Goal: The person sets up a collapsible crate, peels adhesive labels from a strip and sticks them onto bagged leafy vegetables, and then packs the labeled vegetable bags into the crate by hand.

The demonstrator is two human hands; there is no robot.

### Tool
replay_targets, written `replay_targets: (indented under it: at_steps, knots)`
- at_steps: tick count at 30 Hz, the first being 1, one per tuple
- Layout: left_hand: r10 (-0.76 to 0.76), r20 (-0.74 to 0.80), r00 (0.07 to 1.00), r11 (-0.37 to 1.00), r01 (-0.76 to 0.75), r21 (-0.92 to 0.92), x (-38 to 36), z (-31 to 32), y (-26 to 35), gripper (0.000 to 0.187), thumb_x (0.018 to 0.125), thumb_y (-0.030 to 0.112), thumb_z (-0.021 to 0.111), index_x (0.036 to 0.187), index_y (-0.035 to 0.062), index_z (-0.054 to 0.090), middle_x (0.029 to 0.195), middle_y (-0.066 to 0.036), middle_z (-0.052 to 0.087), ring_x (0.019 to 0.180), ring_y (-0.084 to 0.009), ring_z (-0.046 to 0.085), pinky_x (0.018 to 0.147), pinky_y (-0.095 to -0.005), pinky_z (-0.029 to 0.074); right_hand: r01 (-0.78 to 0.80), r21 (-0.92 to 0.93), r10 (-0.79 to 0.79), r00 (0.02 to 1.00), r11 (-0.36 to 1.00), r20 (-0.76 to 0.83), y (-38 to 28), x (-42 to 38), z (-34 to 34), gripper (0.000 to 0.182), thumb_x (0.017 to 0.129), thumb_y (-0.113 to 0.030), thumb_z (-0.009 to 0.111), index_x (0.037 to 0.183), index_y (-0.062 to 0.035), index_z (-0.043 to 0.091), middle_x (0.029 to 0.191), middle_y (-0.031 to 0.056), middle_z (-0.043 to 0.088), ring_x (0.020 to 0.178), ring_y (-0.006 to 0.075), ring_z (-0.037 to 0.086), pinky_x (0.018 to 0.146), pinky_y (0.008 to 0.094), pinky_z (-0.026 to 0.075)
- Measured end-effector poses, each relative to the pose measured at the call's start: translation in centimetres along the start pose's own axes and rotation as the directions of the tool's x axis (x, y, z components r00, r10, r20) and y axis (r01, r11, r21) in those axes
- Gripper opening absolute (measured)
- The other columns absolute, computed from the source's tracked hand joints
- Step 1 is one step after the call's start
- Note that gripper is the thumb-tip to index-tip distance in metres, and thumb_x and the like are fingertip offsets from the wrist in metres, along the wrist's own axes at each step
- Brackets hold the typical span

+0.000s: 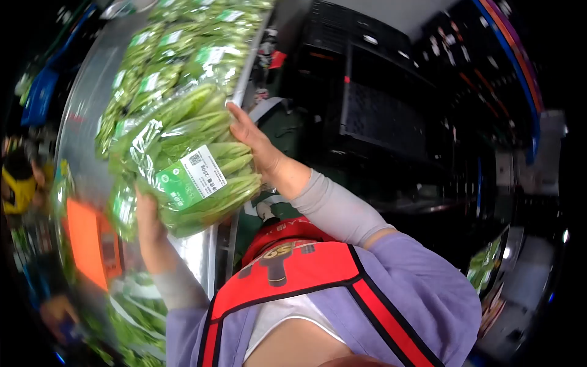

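A clear plastic bag of leafy greens with a green and white label is held up in front of me, over the metal table. My right hand grips its right edge, fingers partly hidden behind the plastic. At the lower left side of the bag, my left hand has its thumb on the near face; its other fingers are hidden. Another labelled bag shows just left of this hand. Beyond the held bag, several more packed bags of greens lie in rows.
The metal table runs away from me on the left. An orange box-like object stands on it, with loose greens nearer me. Stacked black crates are at my right. Another person in yellow is across the table.
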State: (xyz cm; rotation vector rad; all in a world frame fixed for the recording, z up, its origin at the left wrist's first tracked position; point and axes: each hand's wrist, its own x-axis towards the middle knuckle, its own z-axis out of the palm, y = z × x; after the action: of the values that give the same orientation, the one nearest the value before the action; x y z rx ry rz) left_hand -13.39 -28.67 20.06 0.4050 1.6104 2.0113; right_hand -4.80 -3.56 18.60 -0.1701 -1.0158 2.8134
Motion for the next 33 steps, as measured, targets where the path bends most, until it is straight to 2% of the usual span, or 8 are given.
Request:
replay_targets:
  at_steps: [4, 8, 12, 18, 24, 28, 30, 33]
  knots:
    - [-0.056, 0.198, 0.979, 0.998, 0.047, 0.048, 5.8, 9.3, 0.7, 0.079, 0.082, 0.047, 0.055, 0.137, 0.0012, 0.023, 0.13, -0.014, 0.042, 0.115, -0.0253, 0.046, 0.096, -0.0375, 0.037, 0.24, -0.172, -0.253, 0.966, 0.955, -0.058, -9.6, -3.6, -4.7, 0.091, 0.078, -0.047, 0.063, 0.141, -0.0085, 0.01, 0.136, 0.0174, 0.032, 0.124, 0.029, 0.036, 0.1, 0.0404, 0.035]
    - [-0.024, 0.404, 0.914, 0.999, 0.039, -0.03, 10.9, 21.4, -4.8, 0.068, 0.084, 0.033, 0.053, 0.138, 0.0046, 0.022, 0.129, -0.012, 0.042, 0.114, -0.0235, 0.045, 0.096, -0.0365, 0.036, 0.401, -0.252, -0.433, 0.898, 0.881, -0.083, -17.5, -9.1, -13.2, 0.072, 0.084, -0.045, 0.055, 0.136, -0.0055, 0.026, 0.132, 0.0148, 0.04, 0.119, 0.0261, 0.043, 0.098, 0.0385, 0.039]
    - [-0.102, 0.524, 0.846, 0.979, 0.179, -0.097, 12.0, 35.9, -7.5, 0.061, 0.088, 0.026, 0.053, 0.137, 0.0084, 0.022, 0.126, -0.011, 0.043, 0.112, -0.0218, 0.045, 0.094, -0.0346, 0.038, 0.428, -0.268, -0.479, 0.862, 0.863, -0.166, -24.5, -15.2, -19.5, 0.054, 0.092, -0.039, 0.044, 0.134, -0.0065, 0.032, 0.128, 0.0122, 0.045, 0.114, 0.0212, 0.049, 0.095, 0.0342, 0.041]
    - [-0.295, 0.6, 0.744, 0.927, 0.375, -0.009, 15.2, 49.7, -19.7, 0.075, 0.086, 0.039, 0.056, 0.14, 0.0099, 0.014, 0.135, -0.012, 0.034, 0.121, -0.0245, 0.036, 0.1, -0.0366, 0.032, 0.366, -0.082, -0.366, 0.837, 0.927, -0.407, -31.0, -21.8, -34.5, 0.053, 0.09, -0.035, 0.048, 0.132, -0.005, 0.035, 0.124, 0.0102, 0.048, 0.114, 0.0205, 0.048, 0.094, 0.0349, 0.041]
    - [-0.49, 0.604, 0.629, 0.84, 0.526, 0.134, 16.8, 61.3, -29.5, 0.073, 0.087, 0.04, 0.055, 0.141, 0.014, 0.013, 0.137, -0.009, 0.032, 0.124, -0.0237, 0.034, 0.101, -0.0369, 0.03, 0.302, -0.188, -0.352, 0.705, 0.934, -0.616, -35.0, -28.1, -48.5, 0.057, 0.088, -0.035, 0.051, 0.135, -0.008, 0.033, 0.129, 0.009, 0.045, 0.117, 0.0198, 0.044, 0.097, 0.034, 0.037]
    - [-0.548, 0.588, 0.595, 0.807, 0.562, 0.182, 18.8, 67.5, -34.1, 0.067, 0.09, 0.04, 0.05, 0.14, 0.0107, 0.017, 0.137, -0.009, 0.033, 0.124, -0.0231, 0.034, 0.102, -0.0362, 0.03, 0.146, -0.235, -0.277, 0.481, 0.961, -0.832, -37.6, -29.6, -52.6, 0.075, 0.083, -0.042, 0.058, 0.137, -0.0013, 0.025, 0.131, 0.0165, 0.04, 0.116, 0.0244, 0.046, 0.094, 0.0353, 0.041]
    - [-0.632, 0.56, 0.536, 0.741, 0.63, 0.233, 20.1, 69.4, -37.9, 0.075, 0.087, 0.046, 0.051, 0.141, 0.0095, 0.014, 0.139, -0.011, 0.031, 0.126, -0.0246, 0.032, 0.102, -0.0362, 0.029, -0.071, -0.484, -0.412, 0.425, 0.872, -0.806, -37.3, -29.4, -54.3, 0.081, 0.078, -0.035, 0.066, 0.136, 0.0045, 0.024, 0.131, 0.0211, 0.04, 0.116, 0.0276, 0.047, 0.093, 0.034, 0.042]
    - [-0.706, 0.365, 0.606, 0.689, 0.469, 0.554, 19.8, 71.7, -41.4, 0.094, 0.081, 0.054, 0.057, 0.142, 0.007, 0.004, 0.141, -0.017, 0.027, 0.127, -0.0284, 0.03, 0.103, -0.0371, 0.028, -0.518, -0.796, -0.808, 0.296, 0.312, -0.51, -35.5, -29.6, -50.8, 0.073, 0.074, -0.031, 0.069, 0.129, 0.0044, 0.036, 0.129, 0.0259, 0.04, 0.118, 0.0373, 0.042, 0.098, 0.0392, 0.035]
